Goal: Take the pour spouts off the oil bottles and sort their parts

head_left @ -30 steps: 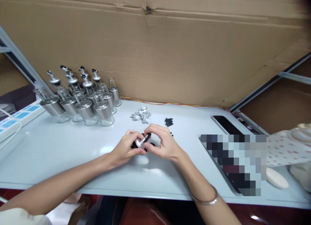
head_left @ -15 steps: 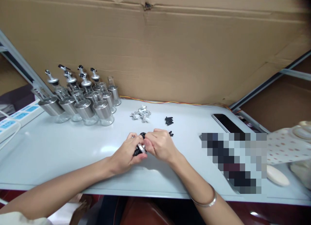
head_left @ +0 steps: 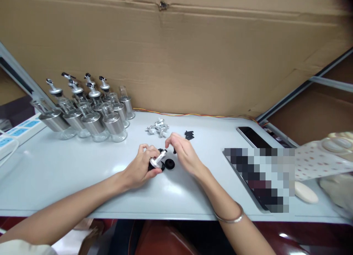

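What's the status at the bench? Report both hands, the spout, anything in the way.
Left hand gripping silver spout. Right hand close by, fingers curled, hold unclear. Spout tilted. Round black piece beside it, possibly in the way.

Even, bright light, seemingly from above, covers the table (head_left: 82, 166), leaving white glare patches. The bottles (head_left: 93, 124) carry highlights and lean outward under wide-angle distortion. The spout (head_left: 158, 161) looks slightly soft. Coarse mosaic (head_left: 259, 179) covers part of the right side; the top right corner darkens to black.
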Demonstrator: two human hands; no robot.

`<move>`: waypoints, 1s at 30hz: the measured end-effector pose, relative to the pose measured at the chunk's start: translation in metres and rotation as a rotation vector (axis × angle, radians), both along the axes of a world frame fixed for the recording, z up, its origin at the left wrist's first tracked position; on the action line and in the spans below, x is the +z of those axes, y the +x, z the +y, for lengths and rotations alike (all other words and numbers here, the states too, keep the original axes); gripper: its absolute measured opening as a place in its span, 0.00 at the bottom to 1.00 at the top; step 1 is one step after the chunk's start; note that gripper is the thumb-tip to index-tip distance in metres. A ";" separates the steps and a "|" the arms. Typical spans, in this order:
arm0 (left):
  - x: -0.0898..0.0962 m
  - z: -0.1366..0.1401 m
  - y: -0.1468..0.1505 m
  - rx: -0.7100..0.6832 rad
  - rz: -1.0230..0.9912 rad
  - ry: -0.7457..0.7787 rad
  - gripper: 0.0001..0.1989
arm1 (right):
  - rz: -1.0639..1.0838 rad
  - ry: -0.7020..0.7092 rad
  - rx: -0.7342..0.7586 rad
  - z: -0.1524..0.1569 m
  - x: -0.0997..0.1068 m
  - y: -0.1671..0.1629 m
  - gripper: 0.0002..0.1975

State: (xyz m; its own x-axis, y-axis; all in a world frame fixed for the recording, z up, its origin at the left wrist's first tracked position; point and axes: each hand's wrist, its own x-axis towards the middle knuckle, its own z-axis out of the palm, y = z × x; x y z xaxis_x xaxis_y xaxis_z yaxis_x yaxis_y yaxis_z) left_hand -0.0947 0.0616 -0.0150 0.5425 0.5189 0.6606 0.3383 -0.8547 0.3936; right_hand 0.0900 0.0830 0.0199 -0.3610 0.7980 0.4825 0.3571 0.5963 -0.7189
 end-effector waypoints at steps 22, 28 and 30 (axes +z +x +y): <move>0.002 0.004 -0.006 0.067 0.039 0.069 0.11 | -0.437 -0.418 -0.718 0.053 -0.031 0.082 0.11; 0.005 0.003 -0.009 0.046 0.092 0.005 0.13 | -0.379 -0.463 -0.718 0.053 -0.031 0.084 0.12; 0.006 0.003 -0.009 0.054 0.096 0.005 0.12 | -0.348 -0.478 -0.707 0.052 -0.030 0.083 0.12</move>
State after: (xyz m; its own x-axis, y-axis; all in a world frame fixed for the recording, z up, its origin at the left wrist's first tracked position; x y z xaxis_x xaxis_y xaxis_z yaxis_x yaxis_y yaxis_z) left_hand -0.1033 0.0643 -0.0091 0.5749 0.5461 0.6093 0.4199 -0.8360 0.3531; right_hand 0.1726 0.1345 -0.0100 0.2234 0.9747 0.0003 0.7673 -0.1757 -0.6168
